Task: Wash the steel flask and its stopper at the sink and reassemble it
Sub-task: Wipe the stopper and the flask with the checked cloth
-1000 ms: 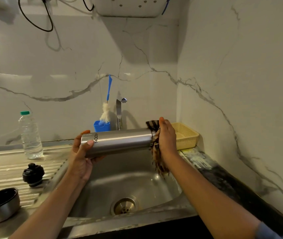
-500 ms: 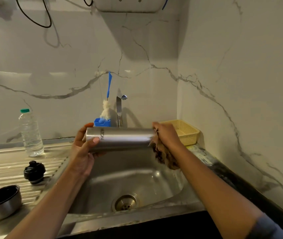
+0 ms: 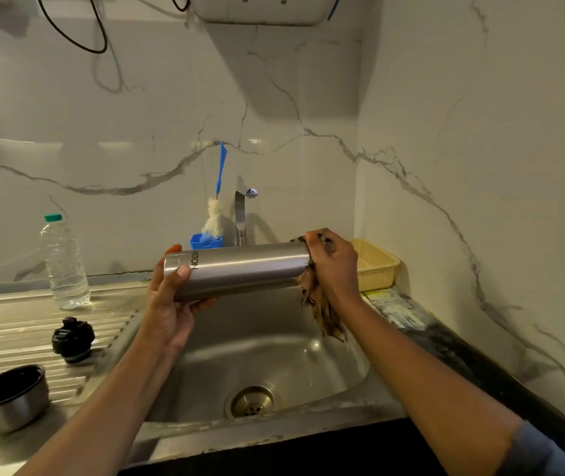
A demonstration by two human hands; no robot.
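- The left hand (image 3: pixel 167 304) had a closed grip round one end of the steel flask (image 3: pixel 243 269), with the fingers curled about it.
- The right hand (image 3: pixel 334 266) had a closed grip on a brown cloth (image 3: pixel 322 314), held against the other end of the flask. The loose part of the cloth hung down.
- The flask lay almost level in the air above the sink (image 3: pixel 274 355), in front of the tap (image 3: pixel 241 214).
- I judged the flask stiff, not fragile, but smooth and probably slippery when wet. A full grip round the body seemed the safest hold.
- Count:
  - one flask and one cloth;
  - one black stopper (image 3: pixel 73 339) and one steel cup (image 3: pixel 9 398), apart on the ribbed table at the left;
  - one plastic bottle (image 3: pixel 64 262);
  - one yellow basket (image 3: pixel 374 269).
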